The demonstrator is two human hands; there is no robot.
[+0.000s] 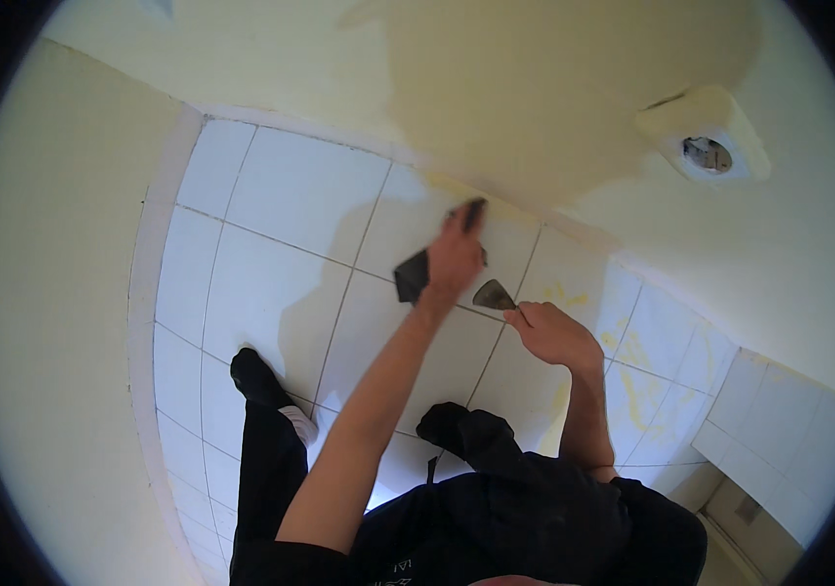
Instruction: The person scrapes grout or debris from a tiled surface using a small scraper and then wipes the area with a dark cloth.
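Observation:
My left hand is stretched out over the white tiles and closed around a flat black tool. One dark corner of it shows beside my wrist and another part beyond my fingers. Motion blur and my hand hide the rest, so its exact kind cannot be made out. To the right, my right hand grips the handle of a putty knife. Its wide metal blade points left, toward my left wrist, without touching it.
White floor tiles with grey joints meet a cream wall at the far side. Yellow smears mark tiles on the right. A wall box with a round opening juts out. My black-clad feet stand on the tiles. A tiled ledge lies at right.

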